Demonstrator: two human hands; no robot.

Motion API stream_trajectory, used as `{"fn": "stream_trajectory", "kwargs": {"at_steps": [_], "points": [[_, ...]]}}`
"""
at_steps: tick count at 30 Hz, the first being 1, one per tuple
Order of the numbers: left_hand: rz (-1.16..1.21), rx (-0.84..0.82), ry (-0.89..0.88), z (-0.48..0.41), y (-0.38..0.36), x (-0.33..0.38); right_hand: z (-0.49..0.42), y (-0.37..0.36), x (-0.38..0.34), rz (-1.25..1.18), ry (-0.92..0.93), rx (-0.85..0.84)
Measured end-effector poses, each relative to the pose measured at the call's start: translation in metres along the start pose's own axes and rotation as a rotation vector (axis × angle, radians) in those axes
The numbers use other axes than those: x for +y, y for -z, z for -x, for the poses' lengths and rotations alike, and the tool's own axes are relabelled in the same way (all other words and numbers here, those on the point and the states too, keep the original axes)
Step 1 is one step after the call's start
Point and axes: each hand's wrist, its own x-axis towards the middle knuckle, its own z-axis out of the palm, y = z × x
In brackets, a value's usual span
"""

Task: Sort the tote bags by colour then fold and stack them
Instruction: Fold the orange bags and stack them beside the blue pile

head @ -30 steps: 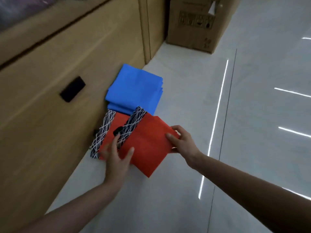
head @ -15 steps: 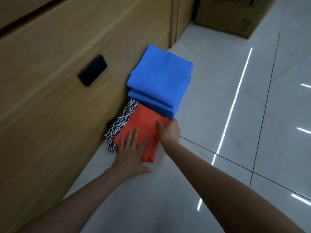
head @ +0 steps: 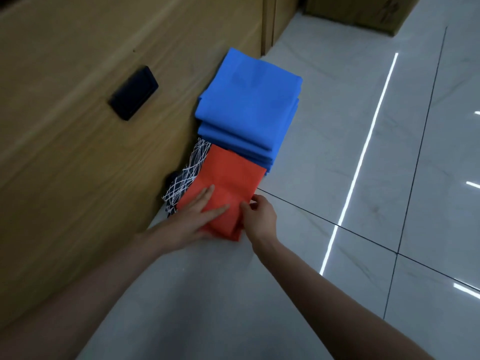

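— How does the red tote bag (head: 228, 183) look?
— Folded into a flat, plain orange-red rectangle, layered edges showing at its near end. A black strap with white scribbled lines (head: 192, 172) sticks out from its left side

— And where does it lie?
— On the pale tiled floor (head: 337, 126), against the wooden cabinet (head: 78, 152), its far edge touching the stack of folded blue tote bags (head: 249, 107). That stack is several layers high, smooth and plain

— The hands?
— The left hand (head: 192, 219) presses flat on the red bag's near left part, fingers straight and spread. The right hand (head: 259, 216) pinches the near right edge, thumb on the cloth, fingers curled
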Motion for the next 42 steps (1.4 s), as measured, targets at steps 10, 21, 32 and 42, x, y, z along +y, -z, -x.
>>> {"fn": "stream_trajectory", "kwargs": {"at_steps": [10, 21, 32, 42], "points": [[-0.235, 0.146, 0.319, 0.001, -0.015, 0.021, 0.035, -0.035, 0.015, -0.288, -0.109, -0.206], [-0.251, 0.412, 0.128, -0.009, 0.023, 0.075, 0.034, 0.086, -0.019, 0.269, 0.173, -0.265], [-0.018, 0.092, -0.325, -0.099, -0.041, 0.266, 0.087, 0.285, 0.067, 0.524, 0.148, 0.174], [-0.128, -0.08, -0.624, -0.14, -0.14, 0.374, 0.191, 0.41, 0.234, 0.654, -0.256, 0.735]]}}
